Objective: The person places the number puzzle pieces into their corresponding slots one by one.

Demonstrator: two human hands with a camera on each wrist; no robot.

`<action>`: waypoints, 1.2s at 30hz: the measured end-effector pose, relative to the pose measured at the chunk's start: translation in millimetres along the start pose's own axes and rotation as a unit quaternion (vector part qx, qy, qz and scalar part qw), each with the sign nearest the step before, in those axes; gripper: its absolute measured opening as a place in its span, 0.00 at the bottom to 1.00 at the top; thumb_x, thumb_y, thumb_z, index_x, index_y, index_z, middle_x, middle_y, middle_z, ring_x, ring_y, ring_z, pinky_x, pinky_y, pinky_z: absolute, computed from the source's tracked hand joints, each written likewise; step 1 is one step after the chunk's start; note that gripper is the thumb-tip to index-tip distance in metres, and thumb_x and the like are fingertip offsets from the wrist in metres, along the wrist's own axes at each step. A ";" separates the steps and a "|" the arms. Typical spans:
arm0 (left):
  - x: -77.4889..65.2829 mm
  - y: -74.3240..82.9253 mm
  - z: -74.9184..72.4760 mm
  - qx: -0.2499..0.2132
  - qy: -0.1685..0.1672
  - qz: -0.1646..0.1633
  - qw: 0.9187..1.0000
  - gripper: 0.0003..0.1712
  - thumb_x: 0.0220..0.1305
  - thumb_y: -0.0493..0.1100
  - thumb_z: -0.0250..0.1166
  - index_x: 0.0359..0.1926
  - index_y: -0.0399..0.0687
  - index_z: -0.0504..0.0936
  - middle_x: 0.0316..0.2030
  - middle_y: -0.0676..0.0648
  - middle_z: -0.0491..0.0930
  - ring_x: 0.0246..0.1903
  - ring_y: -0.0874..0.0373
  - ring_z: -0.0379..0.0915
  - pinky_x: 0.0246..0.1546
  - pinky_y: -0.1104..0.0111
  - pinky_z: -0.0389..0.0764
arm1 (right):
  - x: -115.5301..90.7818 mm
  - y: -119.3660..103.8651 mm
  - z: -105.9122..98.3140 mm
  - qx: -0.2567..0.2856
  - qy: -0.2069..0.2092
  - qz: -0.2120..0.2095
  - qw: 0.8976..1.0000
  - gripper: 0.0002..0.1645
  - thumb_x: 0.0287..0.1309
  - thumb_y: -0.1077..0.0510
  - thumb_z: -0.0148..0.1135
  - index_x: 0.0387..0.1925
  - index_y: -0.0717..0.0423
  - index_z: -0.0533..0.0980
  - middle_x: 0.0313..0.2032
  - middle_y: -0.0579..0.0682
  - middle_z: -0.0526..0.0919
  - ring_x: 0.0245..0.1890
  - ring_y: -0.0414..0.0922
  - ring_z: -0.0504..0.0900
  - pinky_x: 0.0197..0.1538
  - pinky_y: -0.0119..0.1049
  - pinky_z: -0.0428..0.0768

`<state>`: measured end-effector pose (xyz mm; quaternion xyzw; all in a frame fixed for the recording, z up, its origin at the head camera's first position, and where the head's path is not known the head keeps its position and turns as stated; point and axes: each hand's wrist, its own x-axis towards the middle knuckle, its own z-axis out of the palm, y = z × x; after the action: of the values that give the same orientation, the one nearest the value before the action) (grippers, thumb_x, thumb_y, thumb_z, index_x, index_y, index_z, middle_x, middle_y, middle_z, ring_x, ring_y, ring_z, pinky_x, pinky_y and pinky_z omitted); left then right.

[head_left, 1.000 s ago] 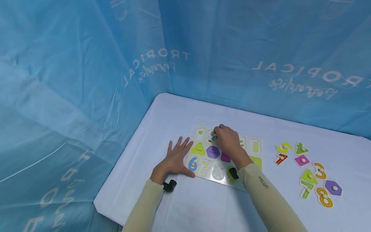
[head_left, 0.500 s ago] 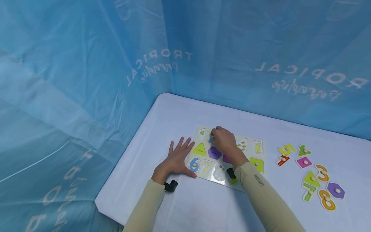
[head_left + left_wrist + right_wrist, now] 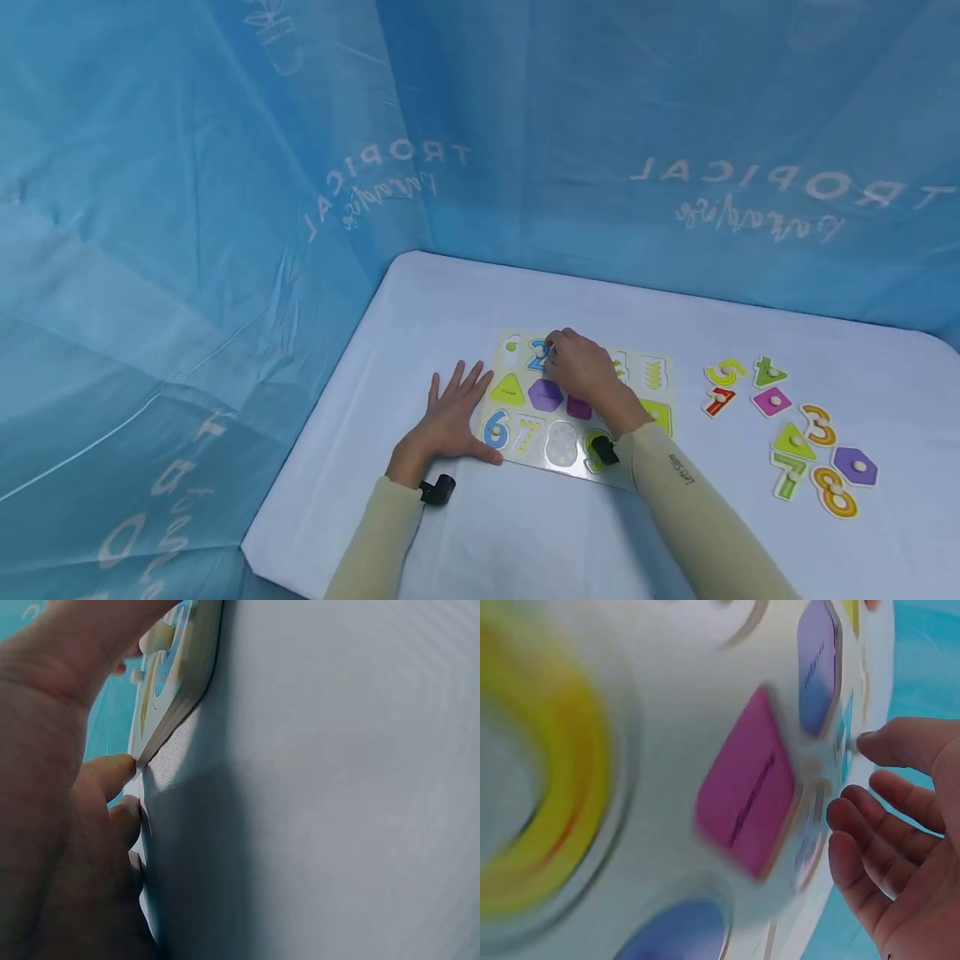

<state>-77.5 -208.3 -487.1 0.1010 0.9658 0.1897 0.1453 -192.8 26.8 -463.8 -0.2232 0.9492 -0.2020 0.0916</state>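
A puzzle board (image 3: 525,375) with printed number and shape recesses lies on the table. The blue number 2 piece (image 3: 537,356) lies at its recess near the far left corner. Beside it is my right hand (image 3: 585,371); in the right wrist view its thumb is at the knob and its bent fingers stand apart from it. My left hand (image 3: 450,421) lies spread at the board's left side, thumb along the near edge. A blue number 6 piece (image 3: 496,431) sits in the board, as does a yellow-green number 9 piece (image 3: 592,460), partly hidden by the wrist camera.
On the right lie several loose knobbed pieces: a yellow 5 (image 3: 724,372), green 4 (image 3: 768,372), red 1 (image 3: 720,402), magenta diamond (image 3: 772,402), orange 3 (image 3: 819,426), green triangle (image 3: 792,442), green 7 (image 3: 788,477), purple hexagon (image 3: 854,466) and orange 8 (image 3: 834,492). Blue curtains (image 3: 540,167) hang behind.
My right hand has eased off the blue number 2 piece, which now shows more fully and lies straighter at its recess. My left hand keeps its place by the board.
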 end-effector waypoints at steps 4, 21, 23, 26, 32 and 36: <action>-0.2 0.7 1.7 -0.004 0.011 0.000 1.000 0.79 0.23 0.78 0.72 0.76 0.59 0.45 0.75 0.54 0.37 0.73 0.51 0.21 0.66 0.45 0.24 | -13.0 14.3 -12.8 0.004 0.007 0.030 1.000 0.18 0.59 0.53 0.59 0.50 0.56 0.78 0.41 0.50 0.79 0.39 0.49 0.79 0.43 0.49 0.79; -1.8 2.7 -0.3 0.006 0.004 -0.010 1.000 0.79 0.23 0.78 0.72 0.76 0.60 0.45 0.75 0.55 0.37 0.73 0.52 0.21 0.66 0.46 0.23 | -71.9 92.1 -54.0 -0.007 0.029 0.133 0.991 0.21 0.60 0.52 0.62 0.50 0.62 0.76 0.44 0.60 0.76 0.39 0.57 0.76 0.40 0.55 0.75; -1.4 4.3 0.1 0.003 0.001 -0.011 1.000 0.79 0.24 0.78 0.72 0.76 0.60 0.45 0.75 0.55 0.36 0.73 0.52 0.21 0.66 0.46 0.23 | -81.8 103.9 -58.0 -0.013 0.029 0.144 0.989 0.22 0.59 0.52 0.63 0.50 0.62 0.76 0.44 0.62 0.76 0.40 0.58 0.75 0.39 0.55 0.75; -2.6 5.1 0.4 0.000 0.004 -0.013 1.000 0.79 0.23 0.77 0.73 0.76 0.59 0.46 0.75 0.54 0.37 0.73 0.52 0.21 0.66 0.45 0.24 | -95.5 117.4 -62.1 -0.019 0.035 0.150 0.988 0.23 0.59 0.53 0.63 0.50 0.64 0.75 0.45 0.64 0.75 0.42 0.60 0.75 0.39 0.57 0.75; -2.7 1.6 3.3 0.003 0.007 -0.014 1.000 0.79 0.22 0.79 0.72 0.76 0.60 0.45 0.75 0.55 0.37 0.73 0.53 0.20 0.66 0.46 0.23 | -115.0 136.0 -63.8 -0.019 0.048 0.176 0.983 0.21 0.57 0.56 0.62 0.49 0.67 0.76 0.43 0.66 0.74 0.39 0.60 0.74 0.38 0.57 0.75; -0.3 1.4 3.5 0.002 0.006 -0.010 1.000 0.80 0.22 0.79 0.71 0.76 0.61 0.44 0.75 0.55 0.36 0.72 0.53 0.20 0.66 0.46 0.23 | -122.2 144.9 -64.9 -0.023 0.049 0.197 0.979 0.21 0.55 0.57 0.62 0.47 0.69 0.76 0.41 0.66 0.72 0.36 0.59 0.72 0.38 0.56 0.74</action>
<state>-75.8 -205.9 -489.6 0.0903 0.9680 0.1868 0.1410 -158.0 224.0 -456.5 -0.0239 0.9823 -0.1687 0.0779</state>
